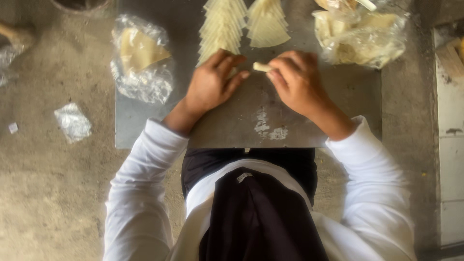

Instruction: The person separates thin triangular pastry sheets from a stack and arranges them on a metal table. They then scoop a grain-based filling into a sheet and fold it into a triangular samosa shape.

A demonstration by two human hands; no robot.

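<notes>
Right hand (297,82) pinches a small rolled pastry piece (262,66) in a closed fingertip grip above the counter (241,123); left hand (210,84) lies loosely curled, holding nothing, beside the fanned pastry sheets (222,26). Judgement: light, even pinching and a steadying left hand would probably keep the roll tight

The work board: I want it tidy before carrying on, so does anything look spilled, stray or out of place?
A whitish smear marks the board near its front edge, like dried residue. Off the board, a crumpled wrapper and a small scrap lie on the floor. The fanned sheets look neat.
</notes>
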